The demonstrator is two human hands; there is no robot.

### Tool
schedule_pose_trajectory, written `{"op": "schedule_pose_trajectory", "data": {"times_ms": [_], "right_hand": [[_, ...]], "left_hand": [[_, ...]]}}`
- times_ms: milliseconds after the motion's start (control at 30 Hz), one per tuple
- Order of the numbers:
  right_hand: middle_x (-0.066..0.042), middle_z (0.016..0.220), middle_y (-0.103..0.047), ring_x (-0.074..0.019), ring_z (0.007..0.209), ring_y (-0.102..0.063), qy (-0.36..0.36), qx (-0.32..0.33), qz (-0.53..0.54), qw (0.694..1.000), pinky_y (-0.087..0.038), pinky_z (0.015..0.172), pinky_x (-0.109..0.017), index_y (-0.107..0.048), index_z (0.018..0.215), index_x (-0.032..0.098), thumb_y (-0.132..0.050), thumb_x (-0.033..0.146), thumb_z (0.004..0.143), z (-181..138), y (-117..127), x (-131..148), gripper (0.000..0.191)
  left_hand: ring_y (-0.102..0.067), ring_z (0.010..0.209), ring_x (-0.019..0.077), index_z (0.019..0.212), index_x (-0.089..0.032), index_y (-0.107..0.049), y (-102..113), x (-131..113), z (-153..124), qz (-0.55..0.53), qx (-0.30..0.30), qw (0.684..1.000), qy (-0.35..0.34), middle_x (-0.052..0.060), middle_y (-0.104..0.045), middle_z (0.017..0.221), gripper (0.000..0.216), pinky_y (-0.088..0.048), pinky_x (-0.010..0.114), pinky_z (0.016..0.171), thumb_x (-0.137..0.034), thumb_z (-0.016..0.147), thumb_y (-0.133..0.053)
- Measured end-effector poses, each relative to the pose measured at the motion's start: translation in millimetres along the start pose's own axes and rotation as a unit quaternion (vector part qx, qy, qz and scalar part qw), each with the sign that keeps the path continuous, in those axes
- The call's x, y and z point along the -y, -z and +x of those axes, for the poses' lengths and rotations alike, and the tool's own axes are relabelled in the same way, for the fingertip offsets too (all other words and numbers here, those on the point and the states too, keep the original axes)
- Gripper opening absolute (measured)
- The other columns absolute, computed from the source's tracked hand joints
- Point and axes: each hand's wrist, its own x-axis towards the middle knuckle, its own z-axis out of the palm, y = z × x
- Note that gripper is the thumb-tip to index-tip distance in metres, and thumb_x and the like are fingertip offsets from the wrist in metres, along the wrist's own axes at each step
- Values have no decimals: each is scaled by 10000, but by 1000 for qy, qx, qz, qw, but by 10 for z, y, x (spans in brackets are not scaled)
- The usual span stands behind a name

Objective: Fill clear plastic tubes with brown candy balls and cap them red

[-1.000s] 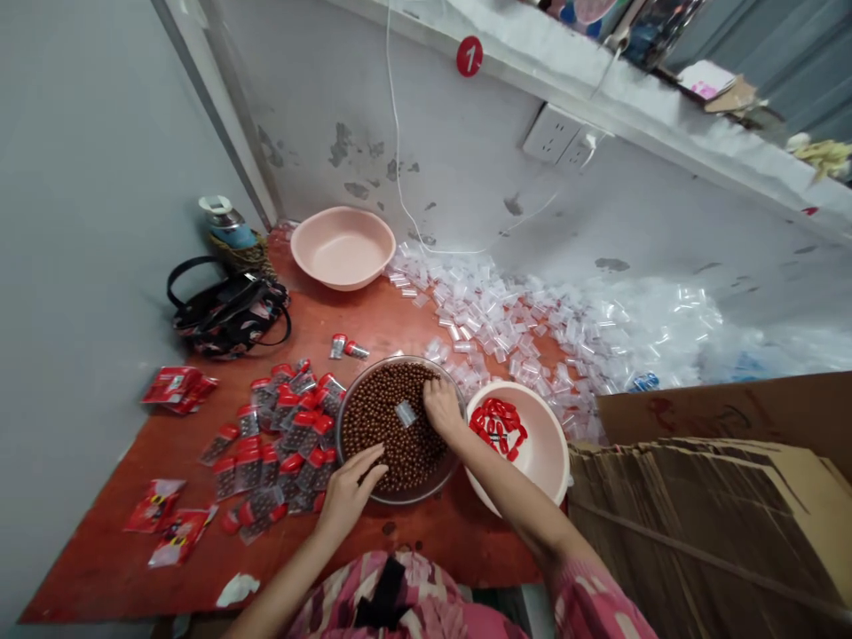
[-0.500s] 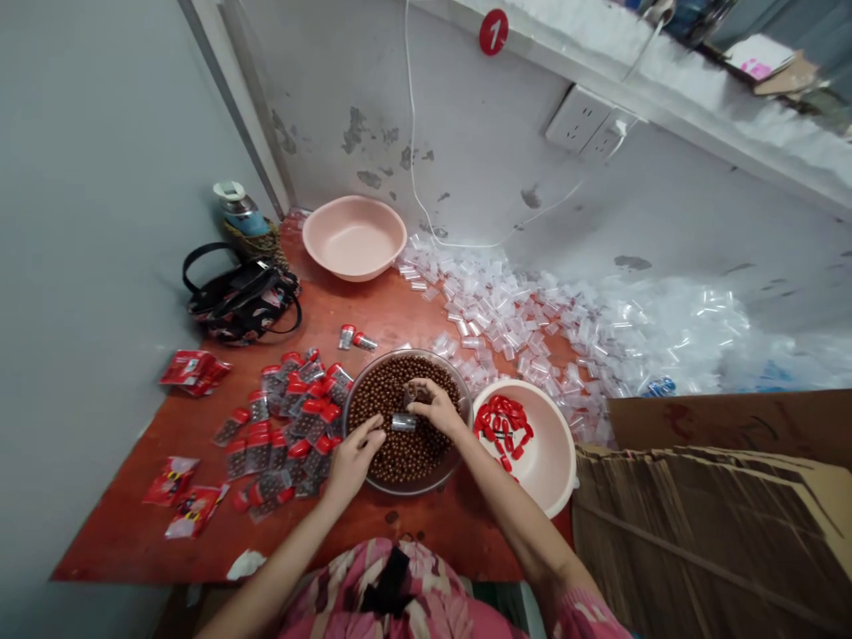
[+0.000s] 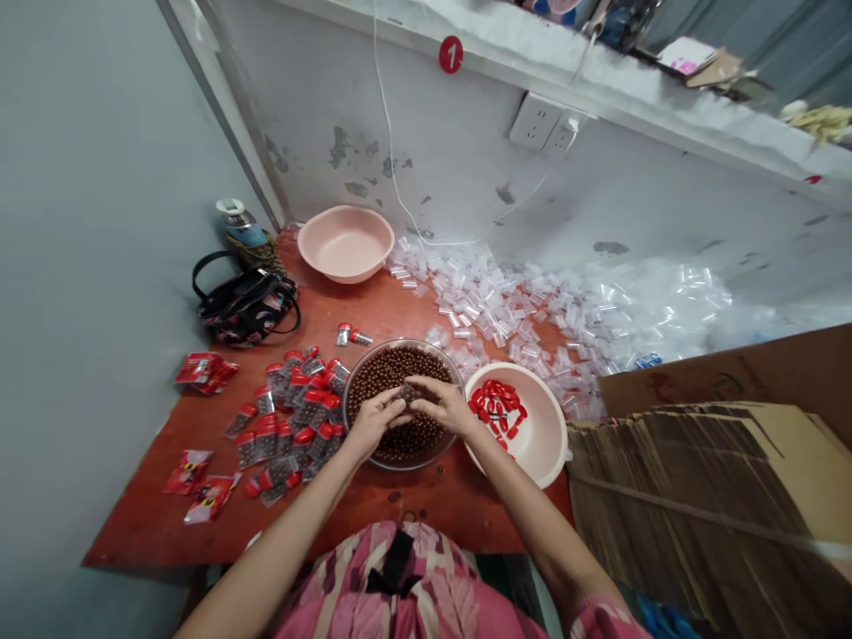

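Observation:
Over a round clear bowl (image 3: pixel 351 448) of brown, shiny beads (image 3: pixel 392 366), my two hands come together at a small clear plastic container (image 3: pixel 408 392). My right hand (image 3: pixel 447 406) grips it from the right, fingers curled over its top. From the left, the closed fingertips of my left hand (image 3: pixel 374 421) meet its near side. Fingers partly cover the container, and its contents are hard to make out. Left of the bowl lies a pile of filled, red-capped clear jars (image 3: pixel 310 408). At the bowl's right, a white basin (image 3: pixel 549 435) holds red caps (image 3: pixel 496 404).
Many empty clear containers (image 3: pixel 493 293) spread along the wall. A pink basin (image 3: pixel 346 244), a black handbag (image 3: pixel 249 306) and a flask (image 3: pixel 243 224) stand at the back left. Red packets (image 3: pixel 209 497) lie at the left edge. Stacked cardboard (image 3: pixel 672 479) fills the right side.
My left hand has moved up and right to meet my right hand at the container. The small cylinder seen lying on the beads between my hands no longer shows there. The camera view has shifted.

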Motion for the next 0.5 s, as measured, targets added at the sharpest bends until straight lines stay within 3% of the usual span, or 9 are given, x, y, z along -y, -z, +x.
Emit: {"op": "schedule_pose_trajectory", "data": {"times_ms": [100,333,500], "right_hand": [[-37,1054,-577,-144,977,-524,29,16,-33,999,-381,873,-283,-517,1094,215,-527,278,767,-44,81,98,333],[-9,928,-594,-120,823,-552,22,63,-50,997,-412,747,-226,-536,1007,201,-533,288,756,-61,164,137,266],[28,700,-588,-96,625,-550,-24,113,-33,993,-423,598,-194,-544,876,185,-574,297,720,-45,182,75,194]], "left_hand": [[-592,880,211,1047,-133,-572,-6,-48,-57,-1,29,999,19,97,-599,1050,394,-510,313,740,-253,677,-633],[-621,793,200,1050,-128,-575,33,-126,-85,25,42,997,52,104,-623,1009,410,-518,312,708,-251,666,-650],[-625,775,191,1031,-135,-591,71,-131,-56,35,38,996,70,95,-640,970,385,-520,284,684,-242,665,-652]]}}
